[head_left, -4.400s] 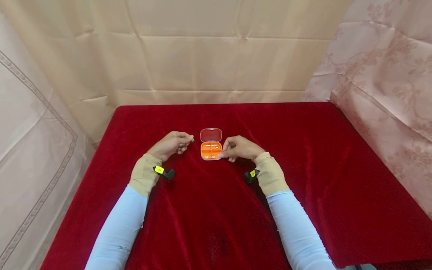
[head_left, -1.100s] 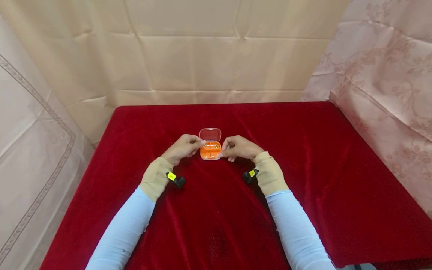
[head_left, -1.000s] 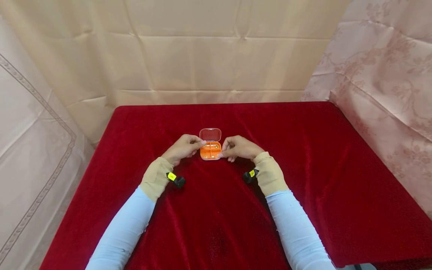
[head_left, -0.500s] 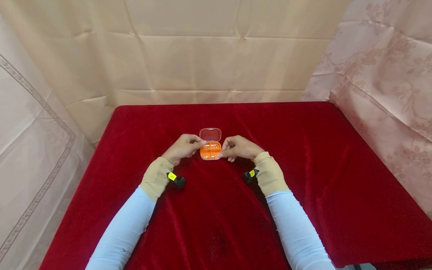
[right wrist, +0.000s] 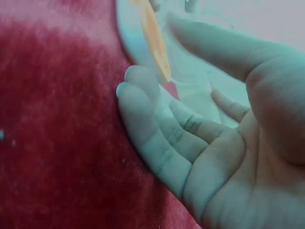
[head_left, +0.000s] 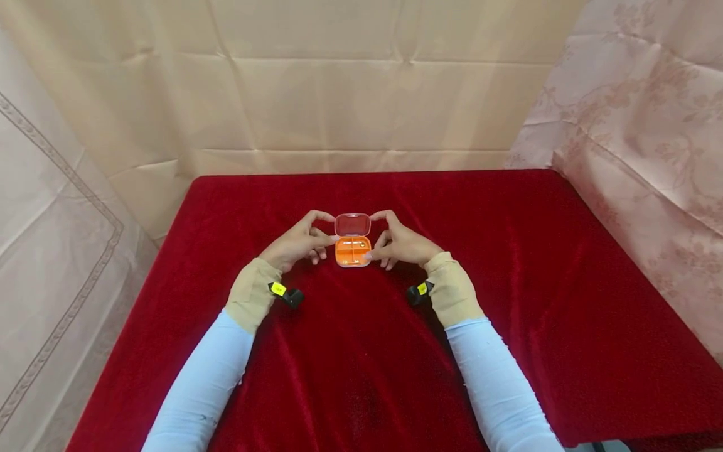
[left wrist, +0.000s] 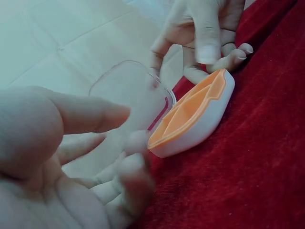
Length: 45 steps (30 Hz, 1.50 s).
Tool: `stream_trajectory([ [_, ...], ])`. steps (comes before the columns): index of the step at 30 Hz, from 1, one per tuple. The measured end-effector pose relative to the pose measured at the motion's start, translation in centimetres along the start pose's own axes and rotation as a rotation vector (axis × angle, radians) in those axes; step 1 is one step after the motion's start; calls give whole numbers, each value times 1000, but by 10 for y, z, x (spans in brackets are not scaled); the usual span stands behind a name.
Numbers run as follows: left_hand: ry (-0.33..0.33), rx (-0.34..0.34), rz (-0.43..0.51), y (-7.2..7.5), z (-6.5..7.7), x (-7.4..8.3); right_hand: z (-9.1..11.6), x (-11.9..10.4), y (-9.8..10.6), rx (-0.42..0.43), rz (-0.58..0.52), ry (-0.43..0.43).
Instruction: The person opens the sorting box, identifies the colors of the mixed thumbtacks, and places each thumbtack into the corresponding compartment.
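A small orange pill box (head_left: 342,255) with a white outer shell lies on the cloth between both hands. Its clear lid (head_left: 353,225) stands raised at the back. Dividers split the orange inside, where a few tiny bright pieces lie. My left hand (head_left: 295,245) is at the box's left side, index fingertip at the lid's edge and thumb tip by the back left corner. My right hand (head_left: 408,245) mirrors it, its index finger reaching the lid's right edge and its thumb over the right rim. In the right wrist view, that hand's palm (right wrist: 233,162) shows with nothing in it.
Dark red velvet cloth (head_left: 361,351) covers the table. A beige curtain (head_left: 361,107) hangs behind it, with pale patterned drapes (head_left: 649,125) on the right and a white one (head_left: 62,188) on the left. Each wrist carries a small black camera (head_left: 418,294).
My left hand brought a small green piece from the left to the back left compartment and let go. Now it has drawn slightly back, and both index fingers have stretched out to the lid.
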<state>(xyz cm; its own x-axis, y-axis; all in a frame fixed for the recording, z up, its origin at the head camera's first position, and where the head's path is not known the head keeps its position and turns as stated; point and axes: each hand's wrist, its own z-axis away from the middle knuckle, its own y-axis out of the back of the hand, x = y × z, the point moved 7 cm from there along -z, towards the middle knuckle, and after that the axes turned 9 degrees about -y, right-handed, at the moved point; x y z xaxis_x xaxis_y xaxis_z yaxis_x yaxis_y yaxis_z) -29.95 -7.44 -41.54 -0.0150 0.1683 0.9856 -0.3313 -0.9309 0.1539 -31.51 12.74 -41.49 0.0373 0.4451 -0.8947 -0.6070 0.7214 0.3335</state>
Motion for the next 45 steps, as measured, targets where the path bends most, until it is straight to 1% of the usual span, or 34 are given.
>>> stream_trajectory([
  [3,6,-69,30,-5,0,0,0,-2,0,-3,-16,5],
  [6,12,-99,68,-7,0,0,-1,-4,-1,-9,-61,-1],
  [9,-2,-106,132,-9,0,1,-2,-5,-4,-5,-121,-22],
  [13,-17,-105,202,-11,0,3,-6,-3,-6,48,-191,-85],
  [16,-14,-94,206,-11,-1,3,-7,-1,-6,81,-229,-131],
  [18,-8,-89,198,-11,-2,3,-7,-2,-5,78,-242,-143],
  [21,0,-93,165,-11,-2,3,-6,-2,-4,49,-249,-145],
  [23,-4,-101,147,-11,-2,3,-7,0,-3,27,-246,-131],
  [29,-40,-142,76,-12,3,4,-10,6,-4,-45,-228,-77],
  [34,-66,-162,-23,-12,6,4,-10,11,-4,-78,-224,-53],
  [41,-59,-132,-170,-12,4,2,-6,7,-6,-84,-162,2],
  [45,-58,-102,-234,-11,2,1,-5,6,-7,-85,-124,8],
])
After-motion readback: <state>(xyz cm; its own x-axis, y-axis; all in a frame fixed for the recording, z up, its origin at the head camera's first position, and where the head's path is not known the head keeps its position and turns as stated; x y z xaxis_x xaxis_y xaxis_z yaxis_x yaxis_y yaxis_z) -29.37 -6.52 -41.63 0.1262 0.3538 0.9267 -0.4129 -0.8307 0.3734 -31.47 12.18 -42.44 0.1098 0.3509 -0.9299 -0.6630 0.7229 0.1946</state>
